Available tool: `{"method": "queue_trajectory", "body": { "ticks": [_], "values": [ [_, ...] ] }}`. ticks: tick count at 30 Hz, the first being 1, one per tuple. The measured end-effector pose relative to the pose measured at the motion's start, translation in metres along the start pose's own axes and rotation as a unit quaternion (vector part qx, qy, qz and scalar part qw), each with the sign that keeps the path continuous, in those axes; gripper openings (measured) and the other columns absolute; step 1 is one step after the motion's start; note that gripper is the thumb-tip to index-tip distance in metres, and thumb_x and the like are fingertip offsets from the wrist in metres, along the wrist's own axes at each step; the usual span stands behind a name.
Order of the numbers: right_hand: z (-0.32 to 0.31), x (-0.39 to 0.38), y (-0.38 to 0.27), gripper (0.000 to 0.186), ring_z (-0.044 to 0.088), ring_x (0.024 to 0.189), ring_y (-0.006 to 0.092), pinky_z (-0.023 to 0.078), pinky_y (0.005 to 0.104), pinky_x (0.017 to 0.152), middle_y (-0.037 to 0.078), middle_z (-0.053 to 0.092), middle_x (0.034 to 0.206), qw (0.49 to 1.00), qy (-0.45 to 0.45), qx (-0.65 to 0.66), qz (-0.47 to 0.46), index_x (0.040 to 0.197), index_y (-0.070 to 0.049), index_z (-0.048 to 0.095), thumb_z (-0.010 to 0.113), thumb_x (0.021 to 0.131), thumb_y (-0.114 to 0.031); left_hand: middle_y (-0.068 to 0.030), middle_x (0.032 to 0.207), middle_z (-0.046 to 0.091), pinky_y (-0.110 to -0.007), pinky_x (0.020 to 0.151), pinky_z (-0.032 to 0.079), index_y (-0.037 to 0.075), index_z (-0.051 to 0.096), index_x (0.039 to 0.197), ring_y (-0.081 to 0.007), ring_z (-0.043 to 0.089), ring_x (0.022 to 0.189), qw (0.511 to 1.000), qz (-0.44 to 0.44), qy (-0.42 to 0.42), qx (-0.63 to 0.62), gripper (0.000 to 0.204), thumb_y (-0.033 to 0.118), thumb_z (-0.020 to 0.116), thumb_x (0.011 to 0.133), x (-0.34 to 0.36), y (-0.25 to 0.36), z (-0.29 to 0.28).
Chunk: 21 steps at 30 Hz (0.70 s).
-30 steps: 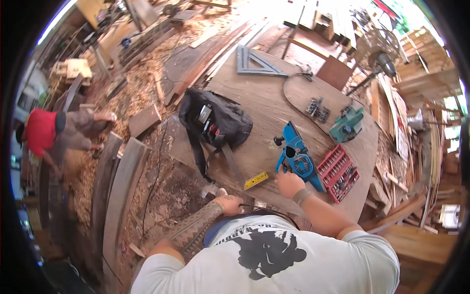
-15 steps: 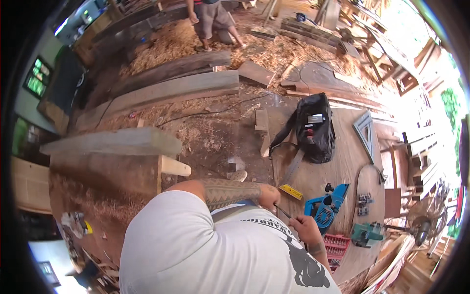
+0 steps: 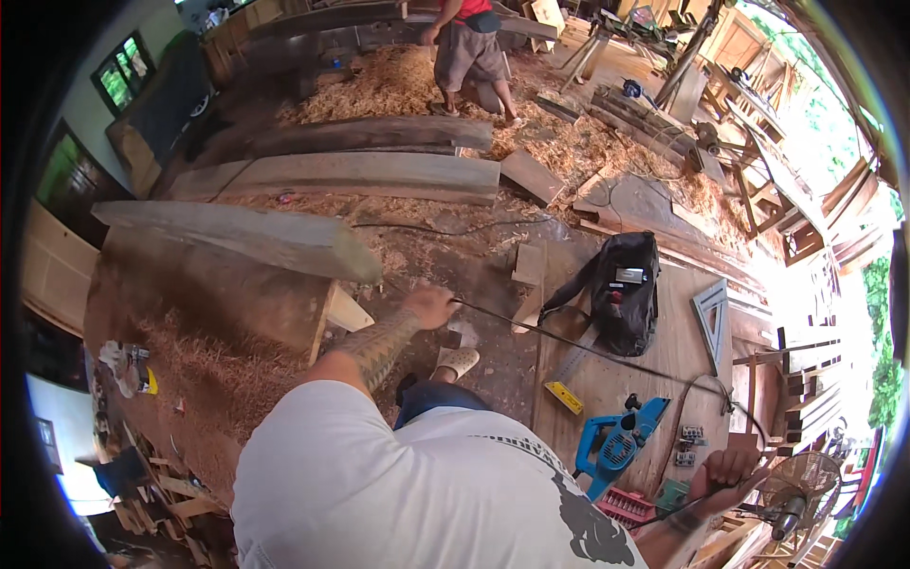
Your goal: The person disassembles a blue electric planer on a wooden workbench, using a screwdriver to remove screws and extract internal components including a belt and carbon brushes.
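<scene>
My left hand (image 3: pixel 427 305) is closed on a black cord (image 3: pixel 559 338) beside the end of a heavy grey beam (image 3: pixel 246 237). My right hand (image 3: pixel 725 474), at the lower right, is also closed on cord, which stretches taut between the hands over the plywood board (image 3: pixel 561 446). On that board are a blue electric planer (image 3: pixel 618 444), a yellow-handled square (image 3: pixel 564 396), a black backpack (image 3: pixel 626 313), a grey triangular square (image 3: pixel 709 321), small metal parts (image 3: pixel 691 438), a red bit case (image 3: pixel 621 507) and a partly hidden green tool (image 3: pixel 671 496).
A person in red (image 3: pixel 469 66) stands among shavings (image 3: pixel 360 85) at the top. Long timbers (image 3: pixel 341 175) lie across the floor. A fan (image 3: pixel 796 493) stands at the right, lumber stacks (image 3: pixel 806 379) behind it. A shavings-covered surface (image 3: pixel 190 379) is at my left.
My view has swung left. My hands, together on the cord at my waist half a second ago, are now wide apart: the left forward toward the beam, the right out to the right.
</scene>
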State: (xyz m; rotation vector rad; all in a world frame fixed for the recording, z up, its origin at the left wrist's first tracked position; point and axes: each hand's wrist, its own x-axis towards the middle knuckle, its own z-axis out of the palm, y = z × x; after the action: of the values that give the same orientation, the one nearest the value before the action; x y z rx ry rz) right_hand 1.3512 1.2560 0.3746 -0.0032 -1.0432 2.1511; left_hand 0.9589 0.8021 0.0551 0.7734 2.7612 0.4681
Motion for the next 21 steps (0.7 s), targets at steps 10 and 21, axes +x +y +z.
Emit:
{"method": "queue_trajectory", "body": {
  "ticks": [10, 21],
  "values": [
    [0.089, -0.023, 0.131, 0.044, 0.069, 0.098, 0.0317, 0.055, 0.0407, 0.087, 0.023, 0.069, 0.119, 0.68, -0.399, -0.61, 0.079, 0.132, 0.003, 0.069, 0.072, 0.097, -0.022, -0.0214, 0.098, 0.077, -0.053, 0.087, 0.058, 0.005, 0.073, 0.104, -0.0412, 0.075, 0.101, 0.79, 0.528, -0.219, -0.221, 0.03, 0.032, 0.063, 0.099, -0.059, 0.282, -0.011],
    [0.013, -0.055, 0.098, 0.021, 0.058, 0.068, 0.0096, 0.046, 0.0298, 0.061, 0.004, 0.063, 0.075, 0.801, -0.092, -0.458, 0.375, 0.101, -0.001, 0.07, 0.07, 0.102, -0.022, -0.0188, 0.11, 0.076, -0.052, 0.091, 0.056, 0.009, 0.077, 0.107, -0.0397, 0.073, 0.105, 0.895, 0.373, -0.163, -0.182, 0.035, 0.042, 0.069, 0.098, -0.036, 0.201, -0.032]
  ]
}}
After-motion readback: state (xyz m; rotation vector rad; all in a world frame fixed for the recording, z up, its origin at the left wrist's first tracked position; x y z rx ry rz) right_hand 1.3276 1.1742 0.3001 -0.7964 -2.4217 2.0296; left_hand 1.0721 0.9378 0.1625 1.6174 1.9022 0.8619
